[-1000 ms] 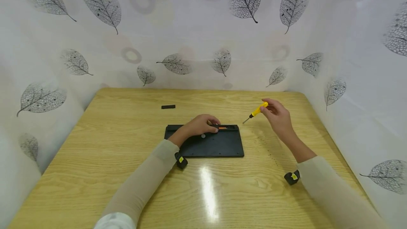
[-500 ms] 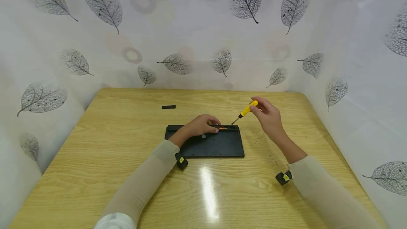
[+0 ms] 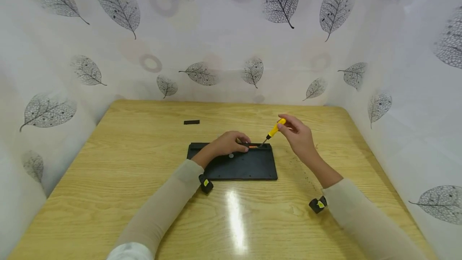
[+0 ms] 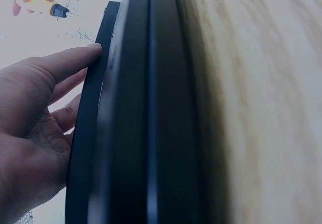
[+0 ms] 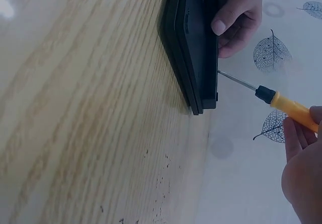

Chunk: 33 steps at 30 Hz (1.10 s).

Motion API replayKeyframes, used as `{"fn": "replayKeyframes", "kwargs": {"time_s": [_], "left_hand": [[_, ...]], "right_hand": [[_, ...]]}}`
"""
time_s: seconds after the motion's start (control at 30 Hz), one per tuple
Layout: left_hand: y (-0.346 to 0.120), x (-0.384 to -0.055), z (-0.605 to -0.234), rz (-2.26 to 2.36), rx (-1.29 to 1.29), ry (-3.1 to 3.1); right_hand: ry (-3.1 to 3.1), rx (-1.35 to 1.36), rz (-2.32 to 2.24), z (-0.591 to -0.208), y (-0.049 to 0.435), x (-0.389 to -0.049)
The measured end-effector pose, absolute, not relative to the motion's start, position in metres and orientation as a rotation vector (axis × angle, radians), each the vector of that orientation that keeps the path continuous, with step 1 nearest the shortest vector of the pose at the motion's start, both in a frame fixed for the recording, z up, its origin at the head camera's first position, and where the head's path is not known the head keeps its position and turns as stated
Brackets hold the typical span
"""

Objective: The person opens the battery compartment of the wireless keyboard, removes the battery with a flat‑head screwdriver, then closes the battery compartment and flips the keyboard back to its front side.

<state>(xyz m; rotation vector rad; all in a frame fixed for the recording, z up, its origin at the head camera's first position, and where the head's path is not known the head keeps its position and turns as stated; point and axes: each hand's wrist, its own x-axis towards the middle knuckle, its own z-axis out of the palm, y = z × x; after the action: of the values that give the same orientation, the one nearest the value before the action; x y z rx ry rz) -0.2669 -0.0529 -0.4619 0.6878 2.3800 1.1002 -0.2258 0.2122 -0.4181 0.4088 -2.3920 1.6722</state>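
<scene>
A black keyboard (image 3: 249, 167) lies underside up on the table, its raised far edge holding a narrow recess where an orange battery (image 3: 253, 146) shows. My left hand (image 3: 225, 143) grips that far edge, thumb on the near face and fingers behind it, as the left wrist view of the thumb (image 4: 75, 60) also shows. My right hand (image 3: 299, 135) pinches the yellow handle of a screwdriver (image 3: 274, 131) slanting down to the left. Its metal tip is right at the recess, beside the battery's right end. In the right wrist view, the shaft (image 5: 237, 80) meets the keyboard's edge.
A small flat black strip (image 3: 191, 122), like a battery cover, lies behind the keyboard on the wooden table (image 3: 137, 151). Dark specks (image 5: 161, 183) are scattered right of the keyboard. A leaf-patterned curtain (image 3: 216, 43) rises behind the table and at both sides.
My right hand has moved left, bringing the screwdriver tip from right of the keyboard to the battery recess. The left hand and keyboard have stayed in place.
</scene>
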Motion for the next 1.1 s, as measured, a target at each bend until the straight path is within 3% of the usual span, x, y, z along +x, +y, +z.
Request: {"fn": "replayKeyframes", "kwargs": {"time_s": [1.1], "left_hand": [[-0.052,-0.271,-0.465,1.084,0.683,2.377]], "right_hand": [[-2.394,0.725,1.134,-0.413,0.19,-0.225]]}}
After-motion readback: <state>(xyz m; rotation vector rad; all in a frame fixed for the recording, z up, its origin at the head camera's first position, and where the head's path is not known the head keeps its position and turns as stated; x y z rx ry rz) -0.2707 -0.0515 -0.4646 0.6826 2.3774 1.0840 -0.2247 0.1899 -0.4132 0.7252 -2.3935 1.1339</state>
